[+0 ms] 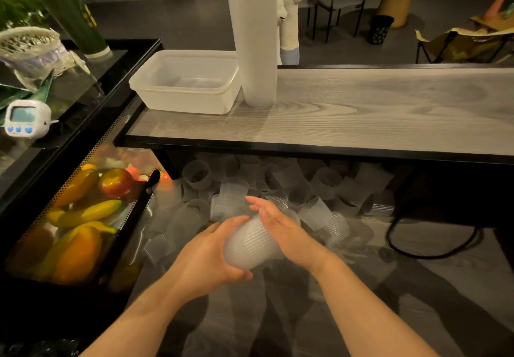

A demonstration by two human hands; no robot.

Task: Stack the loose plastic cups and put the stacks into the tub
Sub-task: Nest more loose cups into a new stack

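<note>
Your left hand (207,256) is curled round the bottom of a short cup stack (250,242) at lower centre, while your right hand (281,228) lies flat along its top, fingers straight. Loose cups (281,183) litter the floor just above, and the tub (185,82) sits upper left on the shelf (361,112) beside a tall stack (254,37).

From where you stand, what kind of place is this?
Probably a café or lounge serving counter, not a home kitchen: a tall stack of clear plastic cups stands on the grey wood-grain counter, black metal-framed chairs beyond, and a bin of fruit beside it.
</note>
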